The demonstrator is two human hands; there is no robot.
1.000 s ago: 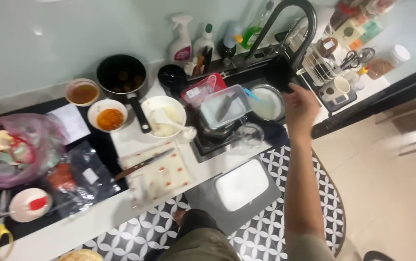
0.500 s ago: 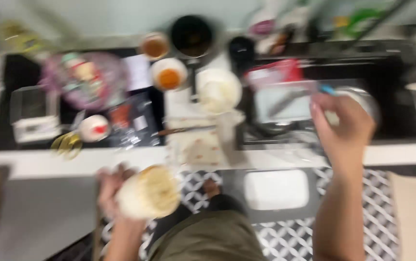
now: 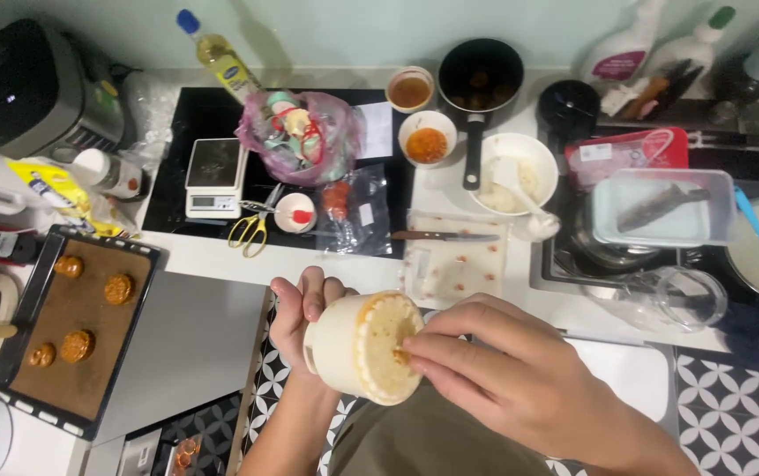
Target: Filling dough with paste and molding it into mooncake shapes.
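My left hand (image 3: 302,310) holds a cream-coloured round mould (image 3: 363,347) on its side in front of my body, below the counter edge. The mould's open face, patterned and pale, points right. My right hand (image 3: 507,377) has its fingertips pressed against that open face, near a small orange-brown bit. A baking tray (image 3: 88,407) with several browned round cakes lies at the lower left.
On the counter stand a white cutting board (image 3: 450,264) with a knife (image 3: 444,235), a white bowl with a spoon (image 3: 513,174), a small bowl of orange filling (image 3: 427,138), a black saucepan (image 3: 480,73), a kitchen scale (image 3: 213,178), yellow scissors (image 3: 250,228) and a sink (image 3: 661,238) holding dishes.
My right hand came back from the sink to the mould. The left hand brought the mould up in front of me. The view swung left toward the baking tray.
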